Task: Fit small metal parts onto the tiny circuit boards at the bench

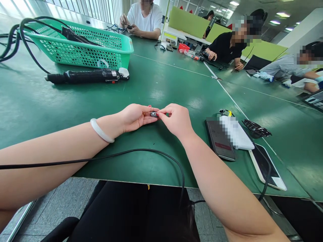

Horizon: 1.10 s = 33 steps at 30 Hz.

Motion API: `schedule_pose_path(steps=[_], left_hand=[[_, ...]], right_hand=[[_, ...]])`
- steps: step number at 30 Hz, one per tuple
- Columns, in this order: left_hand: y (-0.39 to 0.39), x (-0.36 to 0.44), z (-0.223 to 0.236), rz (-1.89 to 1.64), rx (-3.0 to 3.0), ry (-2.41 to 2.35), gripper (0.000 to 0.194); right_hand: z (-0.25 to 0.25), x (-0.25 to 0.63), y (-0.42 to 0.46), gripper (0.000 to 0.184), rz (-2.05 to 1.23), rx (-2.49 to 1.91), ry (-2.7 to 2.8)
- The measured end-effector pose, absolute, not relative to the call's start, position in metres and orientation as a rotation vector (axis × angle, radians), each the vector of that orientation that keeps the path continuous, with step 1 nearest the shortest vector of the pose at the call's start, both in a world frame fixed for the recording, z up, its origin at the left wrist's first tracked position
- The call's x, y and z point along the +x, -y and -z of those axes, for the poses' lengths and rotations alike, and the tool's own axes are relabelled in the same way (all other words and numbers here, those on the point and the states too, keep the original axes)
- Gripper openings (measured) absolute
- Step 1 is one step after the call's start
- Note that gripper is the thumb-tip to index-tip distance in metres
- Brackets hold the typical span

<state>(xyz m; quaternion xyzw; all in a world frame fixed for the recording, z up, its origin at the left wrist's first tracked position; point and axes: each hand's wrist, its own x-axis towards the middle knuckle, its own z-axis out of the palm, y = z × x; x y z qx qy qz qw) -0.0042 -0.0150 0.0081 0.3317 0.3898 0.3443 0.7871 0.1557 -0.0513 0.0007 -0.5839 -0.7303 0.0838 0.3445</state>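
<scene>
A tiny dark part with white markings, which looks like a small circuit board (153,114), is between my two hands above the green table. My left hand (135,117) is turned palm up, its fingers under the board and its thumb along the upper side. From the right, my right hand (174,118) pinches the board's right end between thumb and forefinger. My fingers partly cover the piece, so its full outline is hidden. A pale bangle (101,131) circles my left wrist.
A green basket (83,50) with cables and a black electric screwdriver (88,76) lie far left. Right of me are a dark phone (220,138), a white phone (267,166) and a black hair clip (256,128). A black cable (141,150) crosses my left forearm. Several people sit beyond.
</scene>
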Motion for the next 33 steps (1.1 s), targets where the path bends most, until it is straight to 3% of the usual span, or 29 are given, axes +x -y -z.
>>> schedule_pose_path(steps=[33], left_hand=[[0.0114,-0.0053,-0.0003,-0.732,0.841,-0.828,0.03]], right_hand=[[0.0009,0.1508,0.0518,0.018,-0.034,-1.537,1.942]])
